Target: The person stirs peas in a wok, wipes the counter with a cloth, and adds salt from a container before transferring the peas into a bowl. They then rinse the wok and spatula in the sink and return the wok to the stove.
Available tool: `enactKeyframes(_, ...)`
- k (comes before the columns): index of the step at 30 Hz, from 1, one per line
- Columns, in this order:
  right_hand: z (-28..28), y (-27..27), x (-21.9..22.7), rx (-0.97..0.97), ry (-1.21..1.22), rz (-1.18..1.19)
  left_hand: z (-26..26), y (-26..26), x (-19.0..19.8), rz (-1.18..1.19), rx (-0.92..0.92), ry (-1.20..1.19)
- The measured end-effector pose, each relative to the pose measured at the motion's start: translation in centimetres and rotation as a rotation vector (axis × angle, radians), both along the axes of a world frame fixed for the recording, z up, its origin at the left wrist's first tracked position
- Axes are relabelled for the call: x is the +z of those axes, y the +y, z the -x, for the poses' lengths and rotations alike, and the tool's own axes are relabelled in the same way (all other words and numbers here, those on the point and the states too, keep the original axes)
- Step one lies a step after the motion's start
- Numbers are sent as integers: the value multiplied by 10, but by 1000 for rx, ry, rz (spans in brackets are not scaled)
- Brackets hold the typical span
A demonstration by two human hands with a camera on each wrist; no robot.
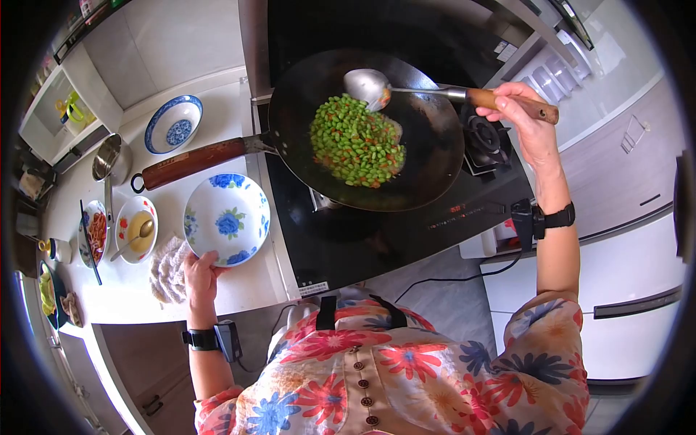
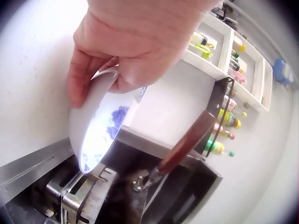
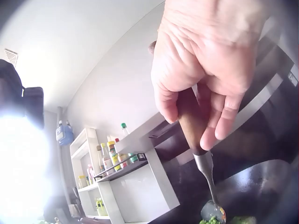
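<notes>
My left hand (image 1: 200,279) pinches the near rim of a white plate (image 1: 210,210) with blue flowers, tilted in the left wrist view just left of the stove. Nothing lies on the plate. My right hand (image 1: 528,119) grips the wooden handle of a metal cooking ladle (image 1: 368,85), whose bowl is inside the wok at the far side of the food. In the black wok (image 1: 431,145) a heap of green beans in small pieces with red bits (image 1: 355,141) lies left of the middle. The wok's wooden handle (image 1: 196,161) points left over the counter.
On the left counter (image 1: 145,301) stand a blue-rimmed bowl (image 1: 174,125), a metal pot (image 1: 110,156), a bowl of yellow liquid with a spoon (image 1: 135,227), and a bowl of reddish strips with chopsticks (image 1: 96,232). A knitted cloth (image 1: 169,270) lies beside my left hand.
</notes>
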State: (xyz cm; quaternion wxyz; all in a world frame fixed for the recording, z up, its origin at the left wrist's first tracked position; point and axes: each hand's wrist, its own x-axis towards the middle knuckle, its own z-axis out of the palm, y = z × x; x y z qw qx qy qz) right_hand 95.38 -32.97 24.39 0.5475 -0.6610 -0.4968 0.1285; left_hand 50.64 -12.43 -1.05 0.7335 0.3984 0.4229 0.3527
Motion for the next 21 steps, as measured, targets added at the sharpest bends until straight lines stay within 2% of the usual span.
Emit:
enactKeyframes(4, 8, -11, 20, 81, -55, 30, 12, -1, -4, 5, -32, -20)
enactKeyframes(7, -6, -20, 45, -105, -131, 113, 12, -7, 5, 11, -10, -43)
enactKeyframes(8, -12, -25, 55, -106, -131, 114, 13, -10, 10, 15, 21, -38)
enactKeyframes(10, -29, -34, 74, -275, -18, 166, 21, -12, 20, 6, -19, -26)
enactKeyframes(13, -54, -52, 83, -299, 104, 282, 36, -16, 35, -1, -101, -23)
enactKeyframes(15, -61, -56, 54, -330, 279, 247, 38, -19, 48, 11, -142, -27)
enactKeyframes(17, -48, -60, -9, -235, 507, 90, 34, -27, 60, 16, -7, -75)
enactKeyframes(18, -26, -54, -35, -268, 591, 90, 37, -26, 65, 25, -82, -98)
enactKeyframes(20, -1, -52, -83, -300, 730, -25, 36, -29, 77, 28, -72, -107)
enactKeyframes(21, 0, -46, -92, -292, 781, -97, 31, -28, 87, 41, -69, -102)
